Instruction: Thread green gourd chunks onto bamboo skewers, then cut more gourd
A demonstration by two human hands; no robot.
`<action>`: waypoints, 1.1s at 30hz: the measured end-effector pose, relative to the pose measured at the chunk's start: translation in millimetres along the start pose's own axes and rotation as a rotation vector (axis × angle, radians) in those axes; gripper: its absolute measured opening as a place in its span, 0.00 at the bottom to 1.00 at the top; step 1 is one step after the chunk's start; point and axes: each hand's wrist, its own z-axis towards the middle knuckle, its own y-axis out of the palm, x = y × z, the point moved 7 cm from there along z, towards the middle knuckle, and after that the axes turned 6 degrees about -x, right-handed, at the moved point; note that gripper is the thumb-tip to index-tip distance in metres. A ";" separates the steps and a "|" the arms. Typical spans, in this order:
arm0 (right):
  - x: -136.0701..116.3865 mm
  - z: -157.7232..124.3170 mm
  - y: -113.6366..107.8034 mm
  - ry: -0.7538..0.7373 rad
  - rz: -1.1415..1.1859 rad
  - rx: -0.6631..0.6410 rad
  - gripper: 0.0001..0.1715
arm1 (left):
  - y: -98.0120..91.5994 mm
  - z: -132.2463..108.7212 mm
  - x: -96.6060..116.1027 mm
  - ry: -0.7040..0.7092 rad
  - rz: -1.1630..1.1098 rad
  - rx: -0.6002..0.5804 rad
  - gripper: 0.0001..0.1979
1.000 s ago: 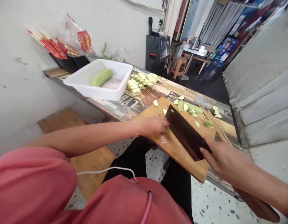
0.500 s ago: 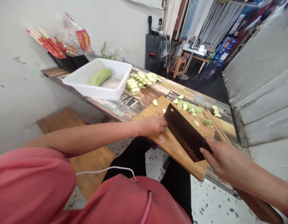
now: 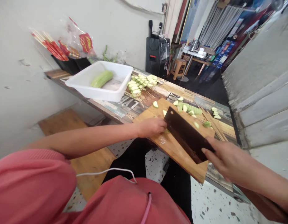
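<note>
My right hand is closed on the handle of a wide dark cleaver, whose blade slants over the wooden cutting board. At the blade's far end, my left hand has its fingers curled low over the board; what they hold is hidden. Pale green slices, one of them a piece near the board's back corner, lie scattered around. A row of overlapping slices rests behind the cleaver, with a green end piece to its right.
A white tub holds a whole green vegetable. Skewered slices lie beside it, and bare sticks lie at the right near another skewered stack. Black holders with red-ended sticks stand at the back left.
The view has shifted slightly. Both hands and the cleaver stay in nearly the same places over the board.
</note>
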 end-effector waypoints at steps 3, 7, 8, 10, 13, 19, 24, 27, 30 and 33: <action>12.9 -14.2 -19.8 0.079 0.046 0.057 0.14 | 1.3 -5.3 -0.3 -0.049 -0.030 0.043 0.15; 26.3 -27.3 -36.9 0.128 0.135 0.143 0.17 | -1.7 -8.0 -8.5 -0.255 -0.043 0.160 0.20; 29.7 -28.8 -40.1 0.136 0.146 0.174 0.17 | -2.1 -5.4 -9.6 -0.288 -0.046 0.177 0.25; 37.1 -30.8 -46.7 0.162 0.138 0.254 0.16 | -0.5 5.8 -8.9 -0.297 -0.050 0.176 0.32; 46.9 -31.1 -52.5 0.196 0.122 0.321 0.15 | 9.2 33.3 -3.5 -0.178 -0.062 0.103 0.29; 64.6 -30.2 -49.9 0.212 0.129 0.334 0.13 | 34.8 81.5 -23.8 0.008 -0.041 -0.031 0.19; 88.6 -33.9 -46.5 0.256 0.129 0.394 0.14 | 49.2 105.7 -69.1 -0.005 0.016 -0.180 0.20; 99.5 -31.8 -45.6 0.281 0.128 0.393 0.14 | 54.1 116.5 -93.0 0.030 0.048 -0.243 0.21; 104.9 -27.0 -46.9 0.287 0.114 0.410 0.13 | 55.3 125.1 -113.6 0.079 0.067 -0.252 0.21; 108.8 -21.9 -45.5 0.285 0.070 0.437 0.12 | 53.6 128.4 -121.5 0.083 0.072 -0.253 0.22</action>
